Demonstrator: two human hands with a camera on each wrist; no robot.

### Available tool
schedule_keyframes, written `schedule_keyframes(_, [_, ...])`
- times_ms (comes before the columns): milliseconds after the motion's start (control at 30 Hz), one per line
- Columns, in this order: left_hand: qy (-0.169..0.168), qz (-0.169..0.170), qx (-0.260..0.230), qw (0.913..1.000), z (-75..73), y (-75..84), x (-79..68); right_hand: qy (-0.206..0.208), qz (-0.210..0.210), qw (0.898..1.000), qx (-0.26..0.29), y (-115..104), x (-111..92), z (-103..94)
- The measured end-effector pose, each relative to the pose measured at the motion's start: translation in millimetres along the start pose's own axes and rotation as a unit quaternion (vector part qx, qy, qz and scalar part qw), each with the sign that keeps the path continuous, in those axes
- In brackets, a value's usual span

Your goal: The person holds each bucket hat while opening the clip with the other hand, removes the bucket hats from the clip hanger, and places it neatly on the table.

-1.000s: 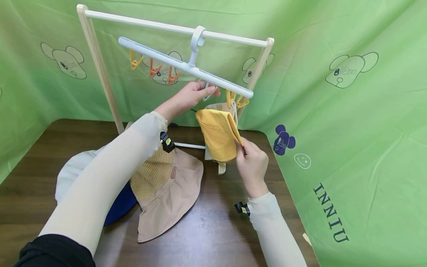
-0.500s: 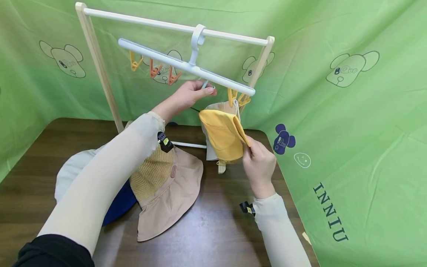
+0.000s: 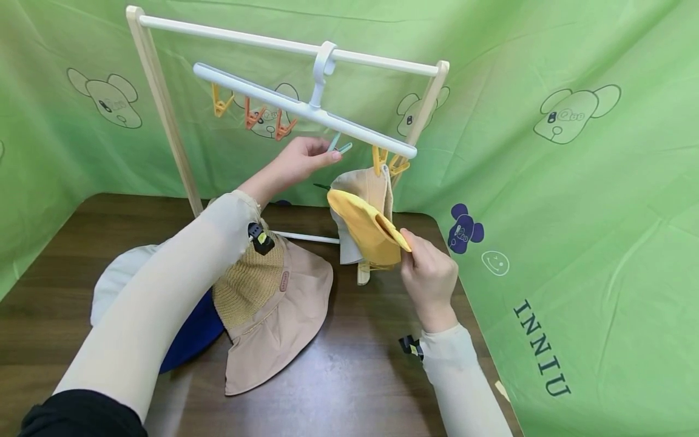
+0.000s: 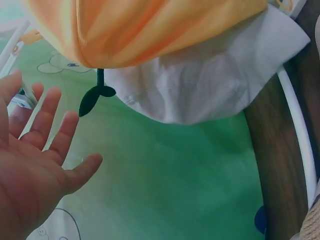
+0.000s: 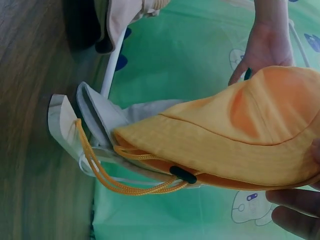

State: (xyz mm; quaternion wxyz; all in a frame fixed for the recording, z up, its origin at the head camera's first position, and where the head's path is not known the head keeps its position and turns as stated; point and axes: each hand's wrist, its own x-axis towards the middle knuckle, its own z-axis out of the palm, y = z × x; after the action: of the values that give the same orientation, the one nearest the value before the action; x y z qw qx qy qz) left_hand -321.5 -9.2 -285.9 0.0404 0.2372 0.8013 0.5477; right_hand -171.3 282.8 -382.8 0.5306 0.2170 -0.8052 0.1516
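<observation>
My right hand (image 3: 431,276) pinches the brim of a yellow bucket hat (image 3: 368,227). In the right wrist view a yellow cord with a dark toggle (image 5: 183,174) hangs from the hat; a green sprout (image 4: 91,100) on its crown shows in the left wrist view. My left hand (image 3: 297,164) pinches a pale blue-green clip (image 3: 340,145) under the hanger bar (image 3: 306,109) between thumb and index finger, the other fingers spread. Behind the yellow hat, a pale beige hat (image 3: 363,182) hangs from yellow clips (image 3: 380,159).
The hanger hooks over the white rail of a wooden-legged rack (image 3: 235,37). Orange clips (image 3: 253,113) and a yellow clip (image 3: 220,103) hang at its left. A beige-pink sun hat (image 3: 284,315), a blue hat (image 3: 193,337) and a pale hat (image 3: 117,276) lie on the table (image 3: 349,376).
My right hand has moved right and slightly down, tilting the yellow hat's brim and uncovering more of the pale hat. The left hand has shifted slightly left and down at the clip.
</observation>
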Motion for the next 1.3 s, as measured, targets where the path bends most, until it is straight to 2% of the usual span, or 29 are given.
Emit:
schedule_keyframes(267, [0.032,-0.013,0.062,0.9975,-8.7,-2.7,-16.5,0.004,-0.025,1.0,0.009,-1,-6,1.4])
schedule_keyframes(500, [0.055,-0.014,0.18,0.9821,-5.8,1.7,-44.4,0.014,-0.035,0.999,0.024,-5,-8,1.9])
schedule_keyframes(800, [0.078,0.002,0.175,0.9814,-11.8,2.6,-79.4,0.013,-0.049,0.998,0.03,-9,-9,6.1])
schedule_keyframes(1033, [0.097,0.039,0.155,0.9824,-15.4,4.4,-107.2,0.012,-0.058,0.998,0.035,-11,-11,9.8])
schedule_keyframes(1300, [0.116,0.08,0.161,0.9768,-16.4,-4.0,-144.1,0.005,-0.064,0.997,0.05,-12,-15,12.1])
